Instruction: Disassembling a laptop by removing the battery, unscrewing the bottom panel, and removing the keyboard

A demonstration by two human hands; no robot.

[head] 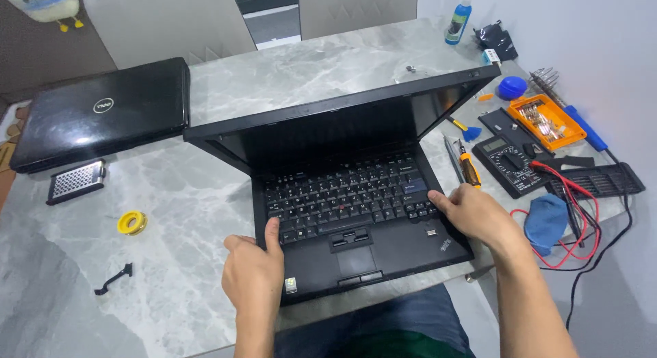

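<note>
— Two laptops on the marble table (205, 187), right?

— Two. One closed glossy black laptop (102, 111) at the far left, and one open black laptop (342, 194) at the near edge, right in front of the person.

— What are the hands doing?

— Both hands rest on the open one. The left hand (252, 279) clasps its front left corner, thumb up on the keyboard edge; the right hand (475, 214) lies flat at the keyboard's right side, fingers spread, not gripping.

— How would it handle?

— Likely rigid and fairly heavy. The hinged screen looks the fragile part, so hold the base by its sides.

— Anything else?

— One multimeter (510, 163), one orange bit case (546, 122), one yellow tape roll (131, 222).
</note>
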